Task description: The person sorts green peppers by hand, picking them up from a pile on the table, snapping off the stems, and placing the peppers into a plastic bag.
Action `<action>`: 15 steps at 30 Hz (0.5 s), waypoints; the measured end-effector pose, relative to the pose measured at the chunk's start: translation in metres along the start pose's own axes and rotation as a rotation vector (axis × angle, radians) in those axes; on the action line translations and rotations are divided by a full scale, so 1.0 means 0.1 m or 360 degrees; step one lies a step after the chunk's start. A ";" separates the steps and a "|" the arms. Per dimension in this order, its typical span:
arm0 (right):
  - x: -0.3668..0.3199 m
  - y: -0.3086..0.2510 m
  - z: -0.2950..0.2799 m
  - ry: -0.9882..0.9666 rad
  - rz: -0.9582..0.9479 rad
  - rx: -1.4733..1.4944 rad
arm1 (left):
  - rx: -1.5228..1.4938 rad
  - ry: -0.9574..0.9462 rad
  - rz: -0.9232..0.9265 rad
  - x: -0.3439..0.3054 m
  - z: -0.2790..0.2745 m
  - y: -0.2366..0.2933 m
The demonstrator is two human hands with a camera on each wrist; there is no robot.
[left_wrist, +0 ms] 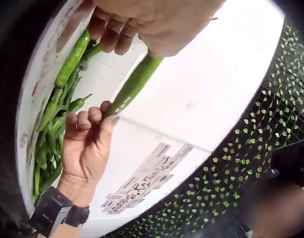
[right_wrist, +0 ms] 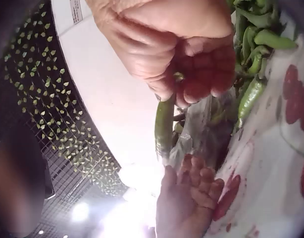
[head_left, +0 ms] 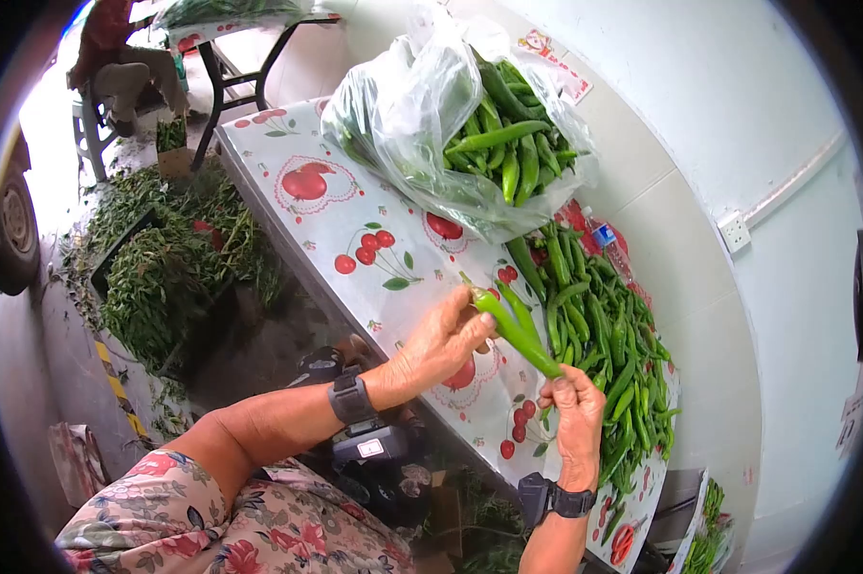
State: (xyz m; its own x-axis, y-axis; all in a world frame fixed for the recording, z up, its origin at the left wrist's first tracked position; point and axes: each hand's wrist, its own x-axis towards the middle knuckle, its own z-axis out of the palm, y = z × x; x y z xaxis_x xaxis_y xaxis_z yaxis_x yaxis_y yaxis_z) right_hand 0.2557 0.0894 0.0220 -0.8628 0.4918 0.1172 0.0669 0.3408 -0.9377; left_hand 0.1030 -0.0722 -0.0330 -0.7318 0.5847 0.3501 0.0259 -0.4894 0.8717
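Note:
A long green pepper (head_left: 518, 332) is held between two hands above the patterned tablecloth. At its stem end, the left hand (head_left: 436, 349) has its thumb and forefinger on the pepper; the left wrist view shows that hand (left_wrist: 157, 22) covering the upper part of the pepper (left_wrist: 134, 84). The right hand (head_left: 577, 416) pinches the opposite tip, and so it appears in the left wrist view (left_wrist: 87, 148). In the right wrist view the right hand (right_wrist: 167, 44) hides its end of the pepper (right_wrist: 164, 124), with the left hand (right_wrist: 186, 201) below, fingers loosely bent.
Peppers (head_left: 623, 354) are heaped along the table's wall side. Beyond them a clear plastic bag (head_left: 403, 115) holds more peppers. A bottle (head_left: 608, 239) and red-handled scissors (head_left: 623, 543) are on the table. Cut plants (head_left: 164, 277) cover the floor, and a person (head_left: 125, 67) sits farther back.

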 end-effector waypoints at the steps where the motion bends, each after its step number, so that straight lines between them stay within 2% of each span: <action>1: 0.04 0.02 0.00 0.0050 -0.0056 0.0111 | -0.0038 -0.0003 0.0022 0.00 0.01 -0.02; 5: 0.23 -0.16 0.05 0.0186 -0.0152 0.0515 | 0.0258 -0.0327 -0.0224 0.00 -0.03 0.04; 6: 0.32 -0.24 0.11 0.0229 -0.0187 0.0471 | 0.0299 -0.0272 -0.0125 -0.03 0.01 0.08; 9: 0.64 -0.52 0.30 0.0240 -0.0293 0.0322 | 0.0329 -0.0345 -0.0099 -0.02 0.01 0.07; 15: 1.36 -0.75 0.72 0.0098 -0.0273 0.0193 | 0.0283 -0.0294 0.0023 -0.03 0.03 0.00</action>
State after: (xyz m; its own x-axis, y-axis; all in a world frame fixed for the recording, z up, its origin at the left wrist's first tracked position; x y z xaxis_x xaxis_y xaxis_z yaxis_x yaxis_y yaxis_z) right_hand 0.0975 0.0728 0.0845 -0.8237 0.4843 0.2949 -0.1424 0.3267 -0.9343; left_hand 0.1067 -0.0717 -0.0332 -0.5942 0.6946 0.4055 0.1671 -0.3865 0.9070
